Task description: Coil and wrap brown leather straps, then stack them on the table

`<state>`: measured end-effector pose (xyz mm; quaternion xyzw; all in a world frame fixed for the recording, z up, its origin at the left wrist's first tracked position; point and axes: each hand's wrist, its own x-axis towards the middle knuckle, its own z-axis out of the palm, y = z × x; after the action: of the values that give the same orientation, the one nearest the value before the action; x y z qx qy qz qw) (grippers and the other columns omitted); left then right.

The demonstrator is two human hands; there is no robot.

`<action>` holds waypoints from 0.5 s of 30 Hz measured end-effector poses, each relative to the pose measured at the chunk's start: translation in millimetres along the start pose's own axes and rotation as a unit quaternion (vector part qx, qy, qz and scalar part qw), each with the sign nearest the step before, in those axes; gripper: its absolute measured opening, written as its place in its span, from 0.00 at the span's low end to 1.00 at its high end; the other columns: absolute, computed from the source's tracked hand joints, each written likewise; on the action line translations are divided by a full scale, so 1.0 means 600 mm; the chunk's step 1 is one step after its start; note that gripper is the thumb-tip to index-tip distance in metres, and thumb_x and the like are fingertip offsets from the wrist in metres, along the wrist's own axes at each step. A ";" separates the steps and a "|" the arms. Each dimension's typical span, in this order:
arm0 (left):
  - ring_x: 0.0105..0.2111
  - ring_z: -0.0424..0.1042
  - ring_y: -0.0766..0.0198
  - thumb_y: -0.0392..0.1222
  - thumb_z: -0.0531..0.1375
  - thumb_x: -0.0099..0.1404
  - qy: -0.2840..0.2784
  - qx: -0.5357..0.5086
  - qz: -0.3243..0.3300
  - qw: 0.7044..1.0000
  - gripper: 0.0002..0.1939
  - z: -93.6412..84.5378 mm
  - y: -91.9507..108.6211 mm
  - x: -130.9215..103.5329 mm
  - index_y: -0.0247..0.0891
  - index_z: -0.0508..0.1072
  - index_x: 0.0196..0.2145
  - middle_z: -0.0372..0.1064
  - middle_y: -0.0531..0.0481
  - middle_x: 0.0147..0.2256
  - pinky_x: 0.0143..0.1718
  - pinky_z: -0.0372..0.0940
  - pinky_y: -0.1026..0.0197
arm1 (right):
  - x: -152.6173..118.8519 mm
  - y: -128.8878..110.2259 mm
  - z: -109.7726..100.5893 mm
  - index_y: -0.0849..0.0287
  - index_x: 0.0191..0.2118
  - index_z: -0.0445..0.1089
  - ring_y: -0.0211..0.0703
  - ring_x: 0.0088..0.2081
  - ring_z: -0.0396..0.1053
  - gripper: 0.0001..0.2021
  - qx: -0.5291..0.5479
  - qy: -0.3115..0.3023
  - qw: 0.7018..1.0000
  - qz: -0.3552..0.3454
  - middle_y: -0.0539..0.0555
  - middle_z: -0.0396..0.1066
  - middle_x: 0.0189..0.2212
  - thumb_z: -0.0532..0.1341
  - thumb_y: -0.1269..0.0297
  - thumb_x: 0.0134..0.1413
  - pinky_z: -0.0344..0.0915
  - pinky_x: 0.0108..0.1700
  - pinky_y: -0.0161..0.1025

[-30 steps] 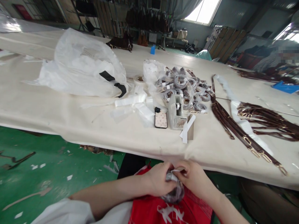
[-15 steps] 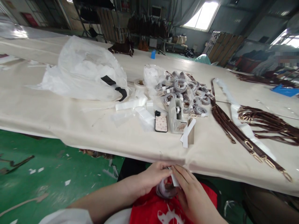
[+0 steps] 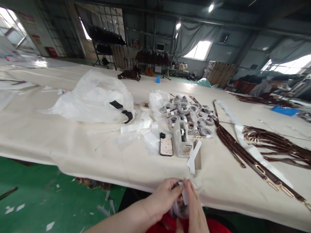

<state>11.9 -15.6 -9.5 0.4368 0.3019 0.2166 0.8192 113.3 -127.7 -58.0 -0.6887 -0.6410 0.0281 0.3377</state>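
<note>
At the bottom middle, just below the table's front edge, both of my hands close around a coiled strap wrapped in clear plastic (image 3: 179, 207). My left hand (image 3: 163, 198) grips the coil from the left. My right hand (image 3: 194, 208) presses a small white strip of tape (image 3: 184, 194) against the coil's top. On the table beyond stands a tape dispenser (image 3: 181, 142), with a phone (image 3: 166, 146) lying to its left and a pile of wrapped coiled straps (image 3: 189, 113) behind it.
A long table with a cream cloth (image 3: 73, 145) runs across the view. A large clear plastic bag (image 3: 94, 97) lies left of centre. Brown straps with gold buckles (image 3: 252, 155) stretch along the right. A person (image 3: 267, 87) sits far right. The green floor (image 3: 36, 200) shows at the lower left.
The camera has tilted up, so the table and room sit lower in view. My hands with the coil have lifted closer to the table edge, and my right fingers have slid onto the tape strip.
</note>
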 end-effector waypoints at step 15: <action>0.19 0.56 0.69 0.72 0.68 0.43 0.067 0.060 0.029 0.996 0.40 -0.087 -0.005 0.027 0.31 0.80 0.38 0.65 0.53 0.20 0.24 0.53 0.64 | 0.175 0.052 -0.021 0.52 0.64 0.61 0.58 0.64 0.62 0.25 0.060 0.089 0.994 -0.021 0.59 0.65 0.62 0.52 0.66 0.60 0.63 0.62 0.59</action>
<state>-11.8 23.7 -39.8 0.4778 0.3560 0.2506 0.7630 164.6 -37.1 -22.3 -0.6534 -0.6199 -0.0015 0.4346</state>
